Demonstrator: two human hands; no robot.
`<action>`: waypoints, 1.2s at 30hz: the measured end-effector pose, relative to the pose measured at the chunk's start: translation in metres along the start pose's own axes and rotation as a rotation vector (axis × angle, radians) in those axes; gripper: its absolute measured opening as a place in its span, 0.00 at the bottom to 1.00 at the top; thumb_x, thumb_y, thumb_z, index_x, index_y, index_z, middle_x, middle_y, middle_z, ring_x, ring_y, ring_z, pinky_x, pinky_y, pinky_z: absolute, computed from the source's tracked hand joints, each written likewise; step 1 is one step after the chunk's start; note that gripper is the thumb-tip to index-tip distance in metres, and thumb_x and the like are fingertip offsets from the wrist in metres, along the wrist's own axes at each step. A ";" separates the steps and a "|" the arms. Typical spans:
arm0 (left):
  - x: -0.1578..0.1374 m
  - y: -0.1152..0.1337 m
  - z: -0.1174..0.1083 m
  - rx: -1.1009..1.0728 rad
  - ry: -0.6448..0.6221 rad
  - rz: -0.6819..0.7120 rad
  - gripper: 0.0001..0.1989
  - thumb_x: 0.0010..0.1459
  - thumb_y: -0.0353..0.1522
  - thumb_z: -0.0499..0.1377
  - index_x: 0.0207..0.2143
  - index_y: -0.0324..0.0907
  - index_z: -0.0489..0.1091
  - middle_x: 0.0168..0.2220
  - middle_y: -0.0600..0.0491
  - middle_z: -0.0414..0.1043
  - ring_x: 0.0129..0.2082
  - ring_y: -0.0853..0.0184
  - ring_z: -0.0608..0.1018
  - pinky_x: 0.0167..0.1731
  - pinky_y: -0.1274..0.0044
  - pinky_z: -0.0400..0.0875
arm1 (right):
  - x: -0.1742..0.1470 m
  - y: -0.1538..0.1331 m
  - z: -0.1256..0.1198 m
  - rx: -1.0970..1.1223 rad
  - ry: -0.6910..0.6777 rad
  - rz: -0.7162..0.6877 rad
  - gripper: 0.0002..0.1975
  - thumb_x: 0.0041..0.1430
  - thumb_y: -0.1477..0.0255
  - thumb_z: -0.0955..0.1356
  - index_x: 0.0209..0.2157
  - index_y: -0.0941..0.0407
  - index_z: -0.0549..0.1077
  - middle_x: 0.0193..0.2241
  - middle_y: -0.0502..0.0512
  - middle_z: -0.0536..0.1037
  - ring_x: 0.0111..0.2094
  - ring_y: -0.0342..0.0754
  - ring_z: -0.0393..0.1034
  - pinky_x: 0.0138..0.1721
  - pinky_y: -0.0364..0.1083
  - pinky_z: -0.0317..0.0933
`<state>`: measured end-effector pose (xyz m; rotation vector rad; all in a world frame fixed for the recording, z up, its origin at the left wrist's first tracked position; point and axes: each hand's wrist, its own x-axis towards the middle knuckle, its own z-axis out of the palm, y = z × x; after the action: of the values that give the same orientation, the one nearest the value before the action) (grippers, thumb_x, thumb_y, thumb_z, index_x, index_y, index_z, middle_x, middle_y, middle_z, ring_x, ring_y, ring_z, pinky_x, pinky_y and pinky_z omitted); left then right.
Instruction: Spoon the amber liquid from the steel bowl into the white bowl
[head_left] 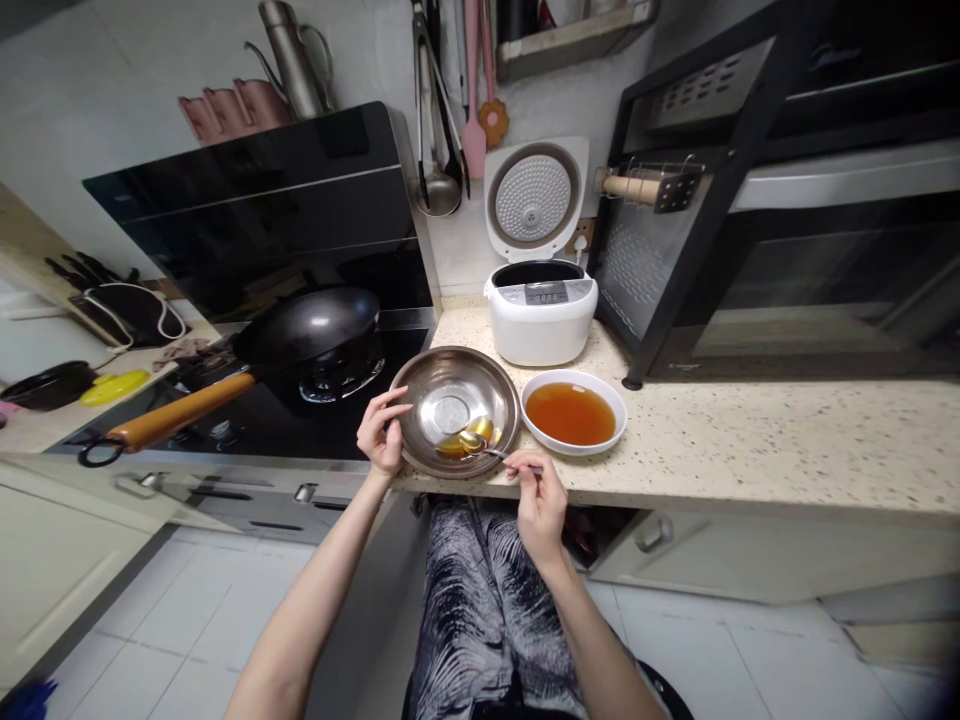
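Note:
A wide, shiny metal bowl [420,390] stands on the counter near its front edge, with a little yellow-amber liquid low in its near right side. My left hand [382,435] grips the bowl's left rim, fingers over the edge. In my right hand [540,495], closed at its handle, is a metal spoon [495,453]. The spoon's head rests in the liquid inside the bowl. Just right of the metal bowl sits a white bowl [622,408] of clear reddish-brown liquid [570,412]; neither hand touches it.
Behind the bowls stands a white rice cooker [544,335], its lid [534,195] raised. At left, a black wok [307,325] with a wooden handle [184,410] sits on the stove [270,415]. A black oven rack [675,270] stands at right. Utensils [439,190] hang on the wall.

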<state>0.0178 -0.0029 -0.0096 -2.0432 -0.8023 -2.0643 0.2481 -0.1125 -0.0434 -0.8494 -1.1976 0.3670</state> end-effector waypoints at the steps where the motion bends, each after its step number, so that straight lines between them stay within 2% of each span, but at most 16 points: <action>1: 0.000 0.000 0.000 0.004 0.000 -0.001 0.14 0.68 0.37 0.55 0.40 0.43 0.80 0.48 0.46 0.82 0.47 0.56 0.83 0.47 0.62 0.78 | 0.000 0.000 0.000 0.001 0.005 0.000 0.10 0.74 0.72 0.62 0.39 0.53 0.74 0.33 0.52 0.78 0.32 0.44 0.73 0.35 0.43 0.69; 19: 0.002 0.001 0.001 -0.007 0.001 -0.006 0.13 0.68 0.37 0.56 0.40 0.43 0.80 0.48 0.46 0.82 0.47 0.56 0.83 0.46 0.62 0.78 | -0.001 0.007 0.006 0.022 0.104 -0.012 0.10 0.74 0.73 0.62 0.37 0.53 0.72 0.34 0.52 0.79 0.34 0.45 0.75 0.38 0.44 0.72; 36: 0.003 0.003 0.001 -0.032 -0.014 -0.021 0.13 0.68 0.36 0.56 0.41 0.43 0.80 0.49 0.46 0.81 0.47 0.56 0.83 0.47 0.63 0.77 | 0.012 -0.013 0.007 0.035 0.147 -0.031 0.09 0.74 0.71 0.63 0.38 0.53 0.73 0.34 0.52 0.79 0.33 0.45 0.75 0.38 0.46 0.71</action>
<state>0.0202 -0.0040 -0.0063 -2.0772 -0.8022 -2.0891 0.2439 -0.1097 -0.0251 -0.8126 -1.0642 0.2948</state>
